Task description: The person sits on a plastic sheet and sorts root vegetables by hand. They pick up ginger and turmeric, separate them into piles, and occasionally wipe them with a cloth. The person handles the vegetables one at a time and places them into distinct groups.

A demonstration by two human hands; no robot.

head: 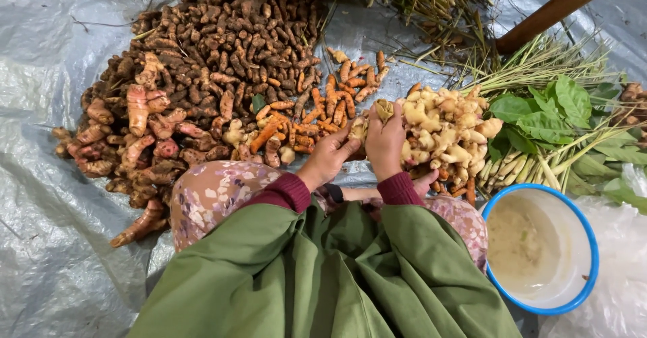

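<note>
My left hand (328, 158) and my right hand (385, 142) meet over a pale ginger piece (359, 128), both gripping it. Its cut tip (384, 109) sticks up above the right hand's fingers. Just right of the hands lies a heap of pale yellow ginger (446, 130). Left of them lie orange turmeric fingers (323, 102). Maroon cuffs and green sleeves cover my arms, and floral-patterned knees show beneath them.
A big pile of dark brown roots (229, 41) fills the back, with pinkish galangal (138, 132) at the left. Lemongrass stalks (532, 68) and green leaves (549, 112) lie right. A blue-rimmed white bowl (588, 240) holds cloudy water. Grey plastic sheet (47, 196) underneath; a wooden leg (552, 11) behind.
</note>
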